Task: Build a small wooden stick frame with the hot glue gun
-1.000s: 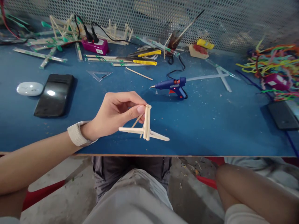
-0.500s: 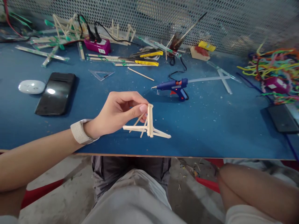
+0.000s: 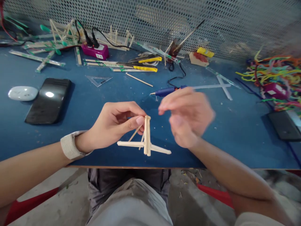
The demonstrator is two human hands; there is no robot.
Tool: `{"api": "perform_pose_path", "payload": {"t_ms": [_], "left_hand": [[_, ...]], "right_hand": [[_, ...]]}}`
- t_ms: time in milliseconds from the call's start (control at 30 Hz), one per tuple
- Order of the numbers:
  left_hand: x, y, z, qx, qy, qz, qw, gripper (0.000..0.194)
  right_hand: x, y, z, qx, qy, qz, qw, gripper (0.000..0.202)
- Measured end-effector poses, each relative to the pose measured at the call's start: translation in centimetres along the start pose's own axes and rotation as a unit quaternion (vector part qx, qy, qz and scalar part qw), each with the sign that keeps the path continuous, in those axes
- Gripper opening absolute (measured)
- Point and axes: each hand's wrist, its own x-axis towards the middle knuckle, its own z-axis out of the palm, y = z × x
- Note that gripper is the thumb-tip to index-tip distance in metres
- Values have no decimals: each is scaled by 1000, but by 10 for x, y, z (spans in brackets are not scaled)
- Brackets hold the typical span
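My left hand (image 3: 119, 125) pinches the top end of a small wooden stick frame (image 3: 147, 136) between thumb and fingers, above the front part of the table. Two upright sticks stand side by side in it, with other sticks spreading sideways near the bottom and thinner ones slanting behind. My right hand (image 3: 188, 114), smeared by motion, hovers to the right of the frame, apart from it. Its thumb and forefinger are apart, and nothing shows between them. Behind that hand lies a blue glue gun (image 3: 166, 91), its handle hidden and a clear glue stick (image 3: 209, 86) poking out of its back.
A black phone (image 3: 48, 100) and a white mouse-like case (image 3: 23, 93) lie at left. Farther back are a set square (image 3: 97, 81), a loose stick (image 3: 139, 79), yellow-handled cutters (image 3: 145, 68) and a purple power adapter (image 3: 95, 51). Colourful pipe cleaners (image 3: 270, 75) heap at right.
My right hand has come into view from the right and now covers the glue gun's handle. My left hand and the stick frame sit slightly lower in the picture, as the view has tilted.
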Motion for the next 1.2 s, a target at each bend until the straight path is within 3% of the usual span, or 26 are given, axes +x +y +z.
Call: {"api": "perform_pose_path", "payload": {"t_ms": [100,300,567,733,867,1033,1200], "left_hand": [[0,2,3,20,23,9,999,16],[-1,3,11,13,45,4,999,15],[13,-10,6,106,95,46,989,31],[33,-20,-10,178,35,76,980,22],[41,-29,-24,231,18,101,967,10],[30,-28,-33,362,-34,169,916,6],[21,-24,-34,389,-56,194,899,13]], "right_hand": [[-2,17,12,78,-15,-67,995,15],[-5,17,32,165,-1,4,986,26],[6,16,24,145,60,95,983,37],[12,39,17,205,57,108,971,32],[16,47,14,221,55,153,962,39],[14,47,13,258,19,198,945,34],[12,44,12,283,-6,206,937,28]]}}
